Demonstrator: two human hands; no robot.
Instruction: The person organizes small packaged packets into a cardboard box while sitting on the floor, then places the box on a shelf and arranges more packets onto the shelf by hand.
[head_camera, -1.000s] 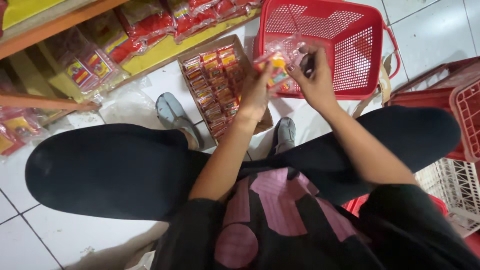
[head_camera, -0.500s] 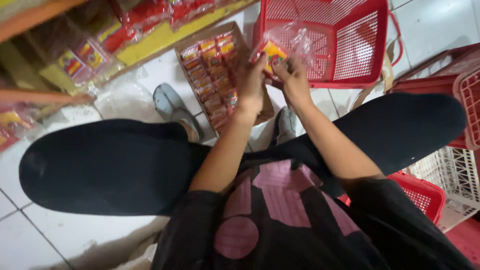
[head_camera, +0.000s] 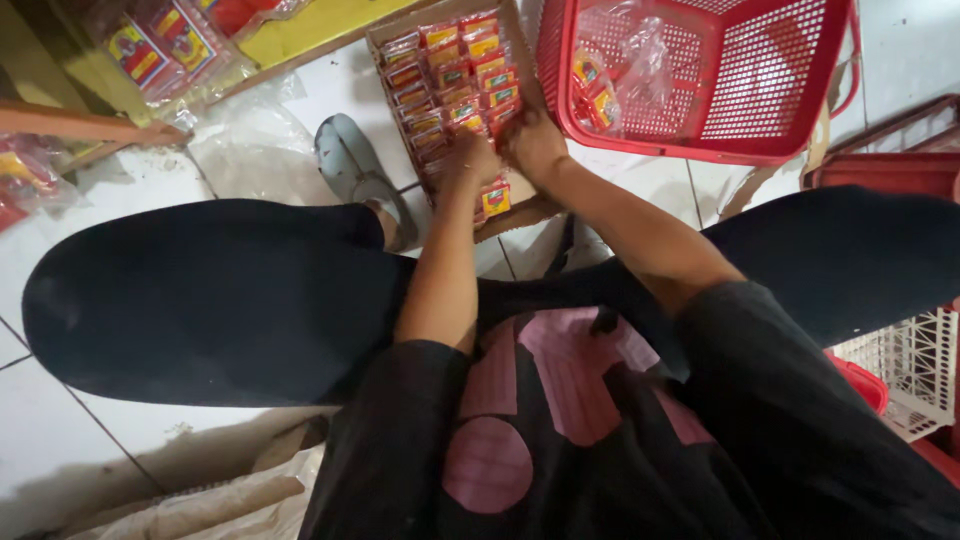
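A cardboard box (head_camera: 520, 190) lies on the floor between my feet, filled with rows of small red and yellow packets (head_camera: 450, 70). Both my hands are down in its near end. My left hand (head_camera: 466, 160) is curled over the packets there, with one packet (head_camera: 495, 197) showing just below it. My right hand (head_camera: 530, 140) presses against the left one, fingers bent down onto the same row; the fingertips are hidden. Beyond the box a red plastic basket (head_camera: 790, 70) holds a clear bag of similar packets (head_camera: 600, 90).
My legs in dark trousers spread to both sides, a grey shoe (head_camera: 350, 165) by the box. A low shelf with bagged snacks (head_camera: 160, 45) runs along the top left. Another red basket (head_camera: 880, 170) and a white crate (head_camera: 910, 370) stand at the right.
Both hands held a bunch of packets over the red basket before; now that bunch lies in the basket and the hands have come back down into the cardboard box.
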